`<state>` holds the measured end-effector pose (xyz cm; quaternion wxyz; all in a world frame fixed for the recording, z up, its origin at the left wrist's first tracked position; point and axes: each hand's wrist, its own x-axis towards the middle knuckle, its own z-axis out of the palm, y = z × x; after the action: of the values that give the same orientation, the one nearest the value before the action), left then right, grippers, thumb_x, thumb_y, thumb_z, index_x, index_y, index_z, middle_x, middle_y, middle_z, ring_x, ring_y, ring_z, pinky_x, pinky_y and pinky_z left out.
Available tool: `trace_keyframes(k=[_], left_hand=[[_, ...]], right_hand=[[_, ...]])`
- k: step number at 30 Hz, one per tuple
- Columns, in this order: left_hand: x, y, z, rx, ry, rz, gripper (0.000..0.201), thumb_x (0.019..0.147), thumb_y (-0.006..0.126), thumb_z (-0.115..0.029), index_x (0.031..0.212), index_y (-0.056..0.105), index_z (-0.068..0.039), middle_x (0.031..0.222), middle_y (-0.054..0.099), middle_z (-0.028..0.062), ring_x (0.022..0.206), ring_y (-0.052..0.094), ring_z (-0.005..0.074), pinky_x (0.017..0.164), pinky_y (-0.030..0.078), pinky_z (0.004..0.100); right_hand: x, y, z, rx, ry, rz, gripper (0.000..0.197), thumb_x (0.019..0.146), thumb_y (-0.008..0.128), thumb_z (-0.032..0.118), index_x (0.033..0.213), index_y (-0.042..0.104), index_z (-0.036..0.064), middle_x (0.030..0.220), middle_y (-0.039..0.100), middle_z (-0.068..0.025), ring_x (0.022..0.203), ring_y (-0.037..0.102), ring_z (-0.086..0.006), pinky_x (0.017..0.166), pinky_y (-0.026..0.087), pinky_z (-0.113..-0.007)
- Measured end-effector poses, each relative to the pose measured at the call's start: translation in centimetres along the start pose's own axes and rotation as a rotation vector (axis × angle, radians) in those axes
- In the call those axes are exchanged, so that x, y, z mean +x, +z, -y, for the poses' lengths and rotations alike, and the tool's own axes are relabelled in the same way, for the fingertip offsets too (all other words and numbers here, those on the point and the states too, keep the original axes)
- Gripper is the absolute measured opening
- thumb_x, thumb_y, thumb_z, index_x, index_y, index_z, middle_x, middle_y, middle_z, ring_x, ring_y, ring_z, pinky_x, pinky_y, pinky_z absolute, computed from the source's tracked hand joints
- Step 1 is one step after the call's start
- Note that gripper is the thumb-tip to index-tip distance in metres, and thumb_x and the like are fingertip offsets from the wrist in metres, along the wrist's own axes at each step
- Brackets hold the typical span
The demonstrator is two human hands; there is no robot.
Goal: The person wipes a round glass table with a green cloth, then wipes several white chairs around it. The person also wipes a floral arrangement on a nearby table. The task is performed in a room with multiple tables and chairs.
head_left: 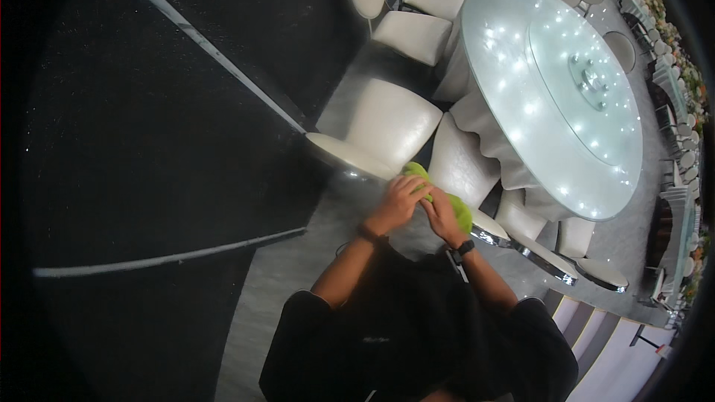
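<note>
A lime-green cloth (462, 215) is bunched up between my two hands, in front of my chest. My left hand (405, 195) closes over its upper part, fingers curled toward the other hand. Close against it, my right hand (442, 216) grips the cloth from the other side, and green fabric bulges out beyond the wrist. The fingertips overlap, so part of the cloth is hidden. Just beyond the hands stand white padded chairs; one chair seat (393, 120) lies ahead to the left and another seat (463, 158) to the right.
A large round glass-topped table (514, 97) with a white skirt and a raised turntable (573, 78) stands ahead right, ringed by white chairs. Chair backs (542, 254) with shiny rims are at my right. Black flooring (164, 179) with pale strips spreads left. Flowers (670, 26) line the far right.
</note>
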<state>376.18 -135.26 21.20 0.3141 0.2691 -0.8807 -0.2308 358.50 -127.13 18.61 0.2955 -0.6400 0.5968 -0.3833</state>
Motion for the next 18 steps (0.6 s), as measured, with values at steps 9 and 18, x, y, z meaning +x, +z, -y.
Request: trace_keyframes(k=[9, 18], left_hand=[[-5.8, -12.3, 13.0, 0.122, -0.193, -0.064, 0.040, 0.092, 0.055, 0.003, 0.129, 0.069, -0.005, 0.134, 0.068, 0.0155, 0.132, 0.059, 0.0362, 0.114, 0.042, 0.0503], [-7.5, -14.5, 16.3, 0.186, -0.409, -0.207, 0.051, 0.084, 0.065, 0.003, 0.134, 0.061, -0.006, 0.136, 0.063, 0.0172, 0.131, 0.055, 0.0406, 0.114, 0.042, 0.0512]], right_hand=[[12.6, 18.1, 3.1, -0.072, -0.222, 0.005, 0.043, 0.103, 0.062, 0.024, 0.140, 0.060, 0.0026, 0.144, 0.060, -0.0214, 0.131, 0.055, -0.0417, 0.114, 0.042, -0.050], [17.4, 19.7, 9.8, -0.330, -0.212, 0.198, 0.049, 0.103, 0.060, 0.032, 0.145, 0.055, 0.0066, 0.142, 0.060, -0.0158, 0.130, 0.056, -0.0368, 0.113, 0.041, -0.050]])
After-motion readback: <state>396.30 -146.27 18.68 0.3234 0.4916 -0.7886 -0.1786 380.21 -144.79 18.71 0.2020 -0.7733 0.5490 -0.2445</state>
